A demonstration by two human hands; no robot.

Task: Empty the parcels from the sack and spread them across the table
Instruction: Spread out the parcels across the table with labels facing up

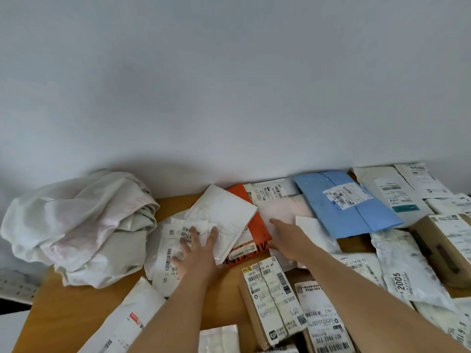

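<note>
The crumpled white sack (81,225) lies slumped at the table's far left corner. Parcels cover the wooden table (221,296). My left hand (196,253) lies flat with spread fingers on a white labelled mailer (167,253), its fingertips reaching a white padded envelope (226,212). My right hand (288,238) stretches forward with straight fingers onto a pale pink parcel (283,210), beside an orange mailer (257,240). A blue mailer (349,207) lies to the right of it.
A brown box with white labels (270,299) sits between my forearms. More white mailers (407,266) and a cardboard box (448,245) crowd the right side. A white mailer (127,324) lies near the front left edge. A plain wall stands behind the table.
</note>
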